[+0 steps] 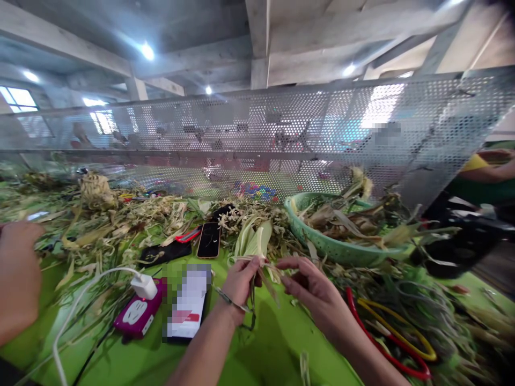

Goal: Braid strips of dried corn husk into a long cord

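A perforated metal screen (241,128) runs along the back of a green tabletop (269,348). A green plastic basket (317,244) of dry husks stands to the right, and a heap of shredded corn husk (112,225) spreads across the left. Nearer, a lit phone (189,305) lies beside a purple power strip (139,316), both left of the forearms.

At the middle of the table, just in front of the loose husk, is the pale husk bundle (253,241), its broad leaves fanning away from the person. The left hand (241,287) grips its gathered end between thumb and fingers. The right hand (309,281) is half curled, fingertips at a narrow husk strip (271,289) — whether pinching it or only touching, I cannot tell.

Handling it well probably means a firm left pinch right at the gather, so the leaves cannot slip apart, and a light, even pull on the strip — dry husk likely splits if jerked or sharply bent.
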Demonstrator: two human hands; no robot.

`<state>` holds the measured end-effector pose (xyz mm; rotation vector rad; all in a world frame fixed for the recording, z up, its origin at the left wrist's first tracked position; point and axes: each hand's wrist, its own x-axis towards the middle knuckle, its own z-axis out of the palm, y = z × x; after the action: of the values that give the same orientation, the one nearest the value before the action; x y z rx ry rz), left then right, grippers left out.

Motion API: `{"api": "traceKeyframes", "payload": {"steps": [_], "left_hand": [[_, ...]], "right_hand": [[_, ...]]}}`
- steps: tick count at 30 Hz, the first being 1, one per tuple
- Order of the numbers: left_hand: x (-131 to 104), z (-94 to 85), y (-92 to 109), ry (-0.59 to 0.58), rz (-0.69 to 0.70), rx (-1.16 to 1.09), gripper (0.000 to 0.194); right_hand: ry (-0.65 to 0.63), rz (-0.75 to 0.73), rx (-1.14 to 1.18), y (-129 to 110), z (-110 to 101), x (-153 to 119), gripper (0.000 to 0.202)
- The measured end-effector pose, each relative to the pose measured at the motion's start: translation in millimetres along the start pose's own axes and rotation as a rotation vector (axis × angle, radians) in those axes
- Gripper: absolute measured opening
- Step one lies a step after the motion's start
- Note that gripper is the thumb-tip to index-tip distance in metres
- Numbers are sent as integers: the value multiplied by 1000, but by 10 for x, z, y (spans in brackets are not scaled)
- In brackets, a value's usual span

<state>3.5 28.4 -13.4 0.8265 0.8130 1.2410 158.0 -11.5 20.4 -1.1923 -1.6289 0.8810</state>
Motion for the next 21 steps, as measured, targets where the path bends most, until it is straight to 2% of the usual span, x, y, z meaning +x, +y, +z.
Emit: {"api": "traceKeyframes", "payload": {"steps": [3, 5, 12, 16, 21], "left_hand": [[-52, 51, 8, -97, -34, -23, 37], [-85, 81, 5, -152, -76, -55, 36], [-114, 92, 0, -117, -233, -79, 38], [-135, 100, 32, -72, -221, 7, 39], [-175, 118, 71, -79, -173, 87, 40]], "right_hand": [[-7, 38, 183, 36, 5, 33, 30], [-36, 39, 211, 73, 25, 52, 27], [56, -54, -174, 181, -13, 65, 17], [150, -93, -297, 197, -105, 88, 16], [188, -66, -285, 200, -141, 103, 16]]}}
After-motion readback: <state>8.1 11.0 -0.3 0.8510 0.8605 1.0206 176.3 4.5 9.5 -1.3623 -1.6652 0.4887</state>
